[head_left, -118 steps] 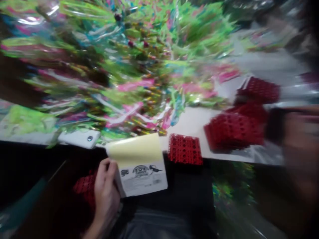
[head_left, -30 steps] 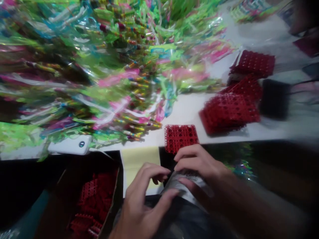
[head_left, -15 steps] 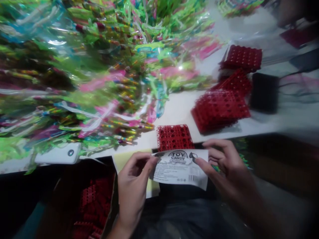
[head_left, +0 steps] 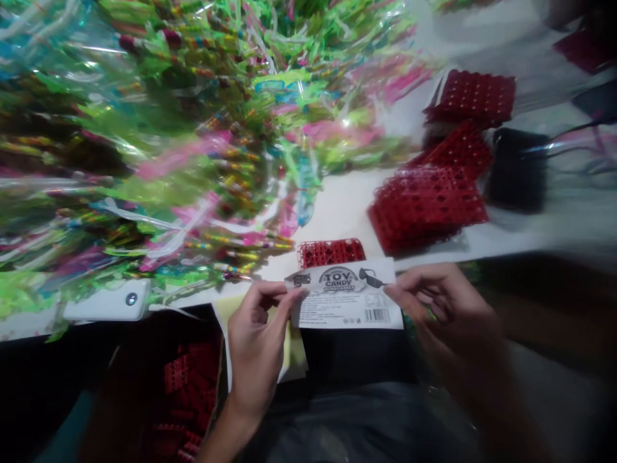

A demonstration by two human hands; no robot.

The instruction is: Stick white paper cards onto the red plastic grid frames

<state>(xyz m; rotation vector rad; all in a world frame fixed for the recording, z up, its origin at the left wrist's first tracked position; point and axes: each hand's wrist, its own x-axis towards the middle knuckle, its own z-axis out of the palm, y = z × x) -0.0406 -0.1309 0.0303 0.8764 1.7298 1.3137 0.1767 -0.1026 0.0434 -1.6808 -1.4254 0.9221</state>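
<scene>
A white printed label (head_left: 344, 302) reading "TOY CANDY SUNGLASSES", with a barcode, is stretched between my hands at the table's front edge. My left hand (head_left: 260, 341) pinches its left end between thumb and fingers. At the other end, my right hand (head_left: 434, 302) grips the edge with thumb and forefinger. Just behind the label lies a red lattice-patterned plastic piece (head_left: 332, 251), its lower part hidden by the label. Below my left hand is a yellowish sheet with a white border (head_left: 294, 357).
Candy sticks in green, pink and blue wrappers (head_left: 202, 148) are heaped across the left and back. Stacks of red lattice pieces (head_left: 429, 206) stand at right beside a black object (head_left: 518, 170). A white phone (head_left: 108, 301) lies front left, above a box of red pieces (head_left: 190, 392).
The label has risen towards the table and been pulled flatter, covering more of the red piece behind it. Both hands keep their hold, and the view has shifted slightly.
</scene>
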